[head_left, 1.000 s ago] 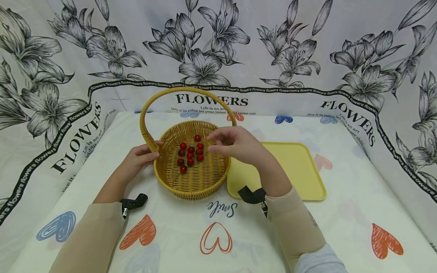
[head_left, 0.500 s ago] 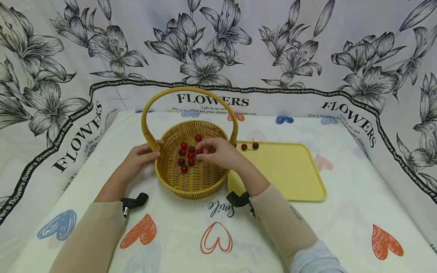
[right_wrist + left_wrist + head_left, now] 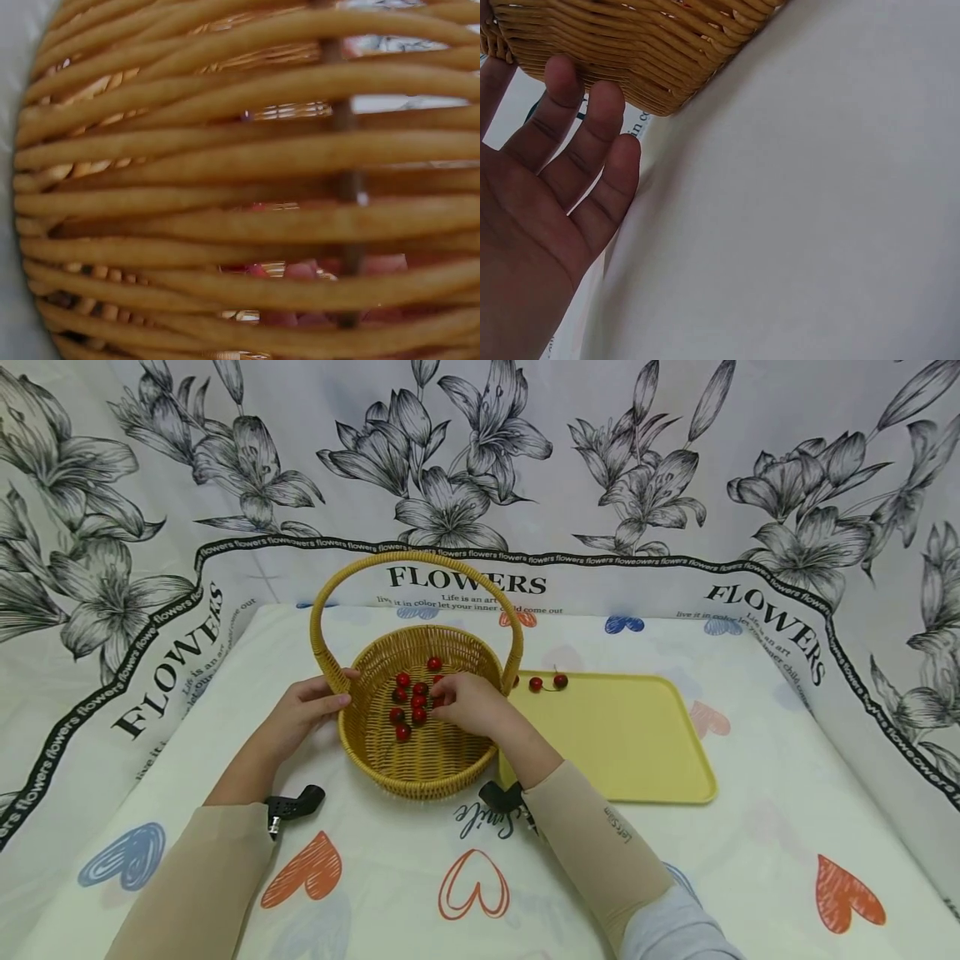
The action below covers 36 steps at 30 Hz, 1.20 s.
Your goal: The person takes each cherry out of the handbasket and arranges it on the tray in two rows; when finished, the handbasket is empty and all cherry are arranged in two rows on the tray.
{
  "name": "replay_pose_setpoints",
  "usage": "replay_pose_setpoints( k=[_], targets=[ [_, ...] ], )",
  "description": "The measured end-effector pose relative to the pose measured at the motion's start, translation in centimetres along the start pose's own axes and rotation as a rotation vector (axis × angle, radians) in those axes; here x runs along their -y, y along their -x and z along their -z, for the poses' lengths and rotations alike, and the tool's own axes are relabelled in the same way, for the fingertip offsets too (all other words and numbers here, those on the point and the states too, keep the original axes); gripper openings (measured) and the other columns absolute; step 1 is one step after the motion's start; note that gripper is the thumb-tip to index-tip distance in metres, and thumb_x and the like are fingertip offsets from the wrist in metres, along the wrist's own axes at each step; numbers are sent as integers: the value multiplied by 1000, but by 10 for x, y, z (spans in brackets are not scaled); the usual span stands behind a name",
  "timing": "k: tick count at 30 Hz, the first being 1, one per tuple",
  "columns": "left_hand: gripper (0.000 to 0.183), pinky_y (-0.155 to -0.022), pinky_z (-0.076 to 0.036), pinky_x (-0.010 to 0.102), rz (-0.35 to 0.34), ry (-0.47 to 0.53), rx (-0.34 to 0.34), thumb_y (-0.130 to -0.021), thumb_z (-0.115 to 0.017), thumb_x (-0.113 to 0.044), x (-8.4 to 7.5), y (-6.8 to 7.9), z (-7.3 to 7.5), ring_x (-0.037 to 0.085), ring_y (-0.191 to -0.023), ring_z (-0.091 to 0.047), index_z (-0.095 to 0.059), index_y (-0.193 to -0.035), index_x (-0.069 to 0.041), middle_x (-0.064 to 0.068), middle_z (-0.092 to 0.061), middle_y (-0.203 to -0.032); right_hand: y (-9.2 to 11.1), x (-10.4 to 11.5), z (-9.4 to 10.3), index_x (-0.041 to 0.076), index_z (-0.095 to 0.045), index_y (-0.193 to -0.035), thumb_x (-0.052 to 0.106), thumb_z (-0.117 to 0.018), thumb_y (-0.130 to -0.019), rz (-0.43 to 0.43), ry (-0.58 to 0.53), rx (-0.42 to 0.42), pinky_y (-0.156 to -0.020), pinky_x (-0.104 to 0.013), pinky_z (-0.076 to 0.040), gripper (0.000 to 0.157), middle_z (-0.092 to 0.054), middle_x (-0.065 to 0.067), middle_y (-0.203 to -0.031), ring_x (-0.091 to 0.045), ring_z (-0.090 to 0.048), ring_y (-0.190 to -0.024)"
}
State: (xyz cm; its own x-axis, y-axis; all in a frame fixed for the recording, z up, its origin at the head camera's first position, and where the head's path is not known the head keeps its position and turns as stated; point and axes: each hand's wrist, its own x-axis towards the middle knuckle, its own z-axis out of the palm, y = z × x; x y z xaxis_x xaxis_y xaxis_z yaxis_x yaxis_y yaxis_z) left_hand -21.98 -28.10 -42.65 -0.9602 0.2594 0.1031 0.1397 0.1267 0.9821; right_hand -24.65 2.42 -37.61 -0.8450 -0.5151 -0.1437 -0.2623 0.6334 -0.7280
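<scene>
With the left hand [image 3: 303, 710] pinching the basket [image 3: 422, 788], work the right hand [image 3: 476, 703], whose hold I cannot tell, gently among the cherries [image 3: 418, 702].

Head view faces forward, down; wrist views close, sharing basket [image 3: 422, 788].

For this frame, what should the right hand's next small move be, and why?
Probably to pinch one of the cherries and lift it: the right hand is down inside the basket, right beside them, while the left hand holds the basket's side. Any grip on one is unclear.
</scene>
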Motion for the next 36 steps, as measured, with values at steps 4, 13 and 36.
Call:
replay_pose_setpoints(
  k=[4,13,36],
  targets=[
    [41,-92,-49,21,5,2,-3,-104,-61,-15,-1,0,-1,14,-121,-55,-56,-142,2,8,-58,-141,-1,3,-1,6,-68,-131,15,-70,-99,-57,65,8,-83,-34,-50,34,-67,-10,-117,-21,-60,-98],
    [42,-93,-49,21,10,-10,-9,-105,-61,-16,-2,-1,-3,16,-122,-55,-56,-142,1,11,-56,-143,-8,1,-5,9,-71,-126,18,-71,-99,-108,224,31,-102,-39,-48,29,-63,-8,-137,-24,-58,-125],
    [44,-90,-48,22,26,-53,-23,-104,-61,-19,0,0,-2,17,-118,-54,-55,-143,1,12,-57,-142,-6,4,-13,9,-74,-115,16,-78,-93,-50,337,15,-93,-35,-52,23,-69,-6,-122,-22,-62,-110]
  ],
)
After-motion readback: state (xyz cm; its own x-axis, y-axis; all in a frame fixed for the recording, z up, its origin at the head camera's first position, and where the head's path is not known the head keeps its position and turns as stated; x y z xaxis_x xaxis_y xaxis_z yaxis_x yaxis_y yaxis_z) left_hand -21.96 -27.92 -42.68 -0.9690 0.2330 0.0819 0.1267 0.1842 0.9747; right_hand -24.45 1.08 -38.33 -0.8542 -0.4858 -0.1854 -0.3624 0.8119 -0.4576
